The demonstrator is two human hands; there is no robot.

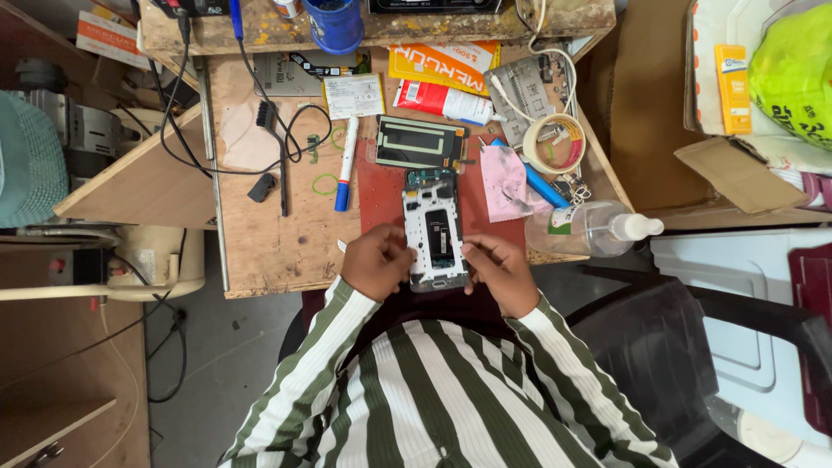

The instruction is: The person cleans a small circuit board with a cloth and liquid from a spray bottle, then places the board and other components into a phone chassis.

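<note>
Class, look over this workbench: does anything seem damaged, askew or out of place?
The phone held between the left hand and right hand has its back off, showing its insides. A clear bottle lies on its side at the table edge, partly overhanging.

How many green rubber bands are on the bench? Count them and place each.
2. One green rubber band lies left of the blue-capped marker; a second sits above it, near the black cable. Clutter may hide more.

Orange packet (444, 62) above dark, perhaps detached screen (421, 142).
</note>
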